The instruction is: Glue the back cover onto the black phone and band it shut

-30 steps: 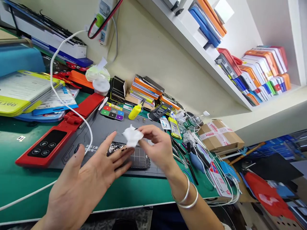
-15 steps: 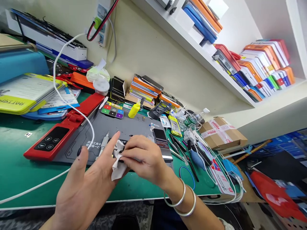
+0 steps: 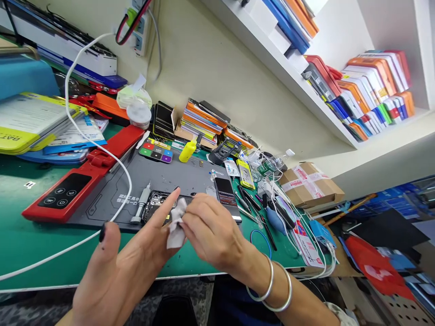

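My left hand (image 3: 129,258) is raised over the near edge of the green bench, palm up, fingers stretched out and spread. My right hand (image 3: 212,231) pinches a crumpled white tissue (image 3: 176,224) and presses it against the fingers of my left hand. Two silver bangles (image 3: 272,287) sit on my right wrist. Under the hands, on a grey work mat (image 3: 163,179), lies an opened phone (image 3: 156,203) with its insides showing. A small grey syringe-like tube (image 3: 140,206) lies beside it, and another phone (image 3: 227,192) with a dark screen sits to the right.
A red device (image 3: 78,185) and a white cable (image 3: 102,154) lie left of the mat. A yellow bottle (image 3: 187,151), colour-sectioned tray (image 3: 157,152), stacked boxes (image 3: 200,120), tweezers and tools (image 3: 258,208), and a cardboard box (image 3: 309,185) crowd the back and right. Shelves with packages (image 3: 370,90) hang above.
My right hand brought the tissue down from above the mat onto my left hand's fingers and keeps it pressed there. The second phone came into view.
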Motion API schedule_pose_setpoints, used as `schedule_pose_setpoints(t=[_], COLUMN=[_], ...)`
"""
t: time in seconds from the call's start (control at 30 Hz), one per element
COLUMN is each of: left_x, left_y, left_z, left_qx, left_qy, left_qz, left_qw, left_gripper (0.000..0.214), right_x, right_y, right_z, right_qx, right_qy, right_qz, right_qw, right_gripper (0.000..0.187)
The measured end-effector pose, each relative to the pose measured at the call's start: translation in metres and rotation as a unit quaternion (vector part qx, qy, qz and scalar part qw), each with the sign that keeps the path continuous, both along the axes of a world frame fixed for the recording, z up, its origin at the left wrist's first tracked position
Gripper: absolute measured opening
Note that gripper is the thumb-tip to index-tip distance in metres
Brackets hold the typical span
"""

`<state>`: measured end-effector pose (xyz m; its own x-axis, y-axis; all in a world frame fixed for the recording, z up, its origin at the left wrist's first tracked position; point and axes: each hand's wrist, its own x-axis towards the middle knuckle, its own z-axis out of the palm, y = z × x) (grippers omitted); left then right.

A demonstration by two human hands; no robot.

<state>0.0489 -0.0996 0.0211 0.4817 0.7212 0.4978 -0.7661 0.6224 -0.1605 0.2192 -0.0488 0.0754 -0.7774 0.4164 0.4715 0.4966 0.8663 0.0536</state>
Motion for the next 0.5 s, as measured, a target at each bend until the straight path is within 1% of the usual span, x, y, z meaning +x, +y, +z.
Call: schedule_pose_setpoints(t=[0.1, 0.17, 0.23, 0.37, 0.43, 0.5], left_x=[0.000, 0.002, 0.004, 0.006, 0.004, 0.001], left_y=[-0.002, -0.004, -0.008, -0.016, -0.017, -0.017], left_z=[-0.003, -0.008, -0.014, -0.024, -0.022, -0.017], left_qx=[0.028, 0.034, 0.037, 0.027, 0.021, 0.011], left_qy=[0.066, 0.121, 0.156, 0.217, 0.242, 0.264], left_qz=[0.008, 0.005, 0.003, 0.042, 0.056, 0.054], left_qw=[0.997, 0.992, 0.987, 0.975, 0.968, 0.963], left_gripper=[0.091, 0.090, 0.090, 0.092, 0.098, 0.104], right_x=[0.006, 0.009, 0.011, 0.025, 0.037, 0.050], right_y=[-0.005, -0.009, -0.013, -0.011, -0.010, -0.012], right_z=[0.004, 0.005, 0.005, 0.009, 0.012, 0.017], right_qx=[0.005, 0.011, 0.024, 0.048, 0.032, 0.007], right_qy=[-0.011, -0.022, -0.032, -0.044, -0.010, 0.059], right_qz=[-0.019, -0.037, -0.051, -0.076, -0.096, -0.130], right_qw=[1.000, 0.999, 0.998, 0.995, 0.995, 0.990], right_gripper=[0.011, 0.013, 0.013, 0.013, 0.012, 0.008])
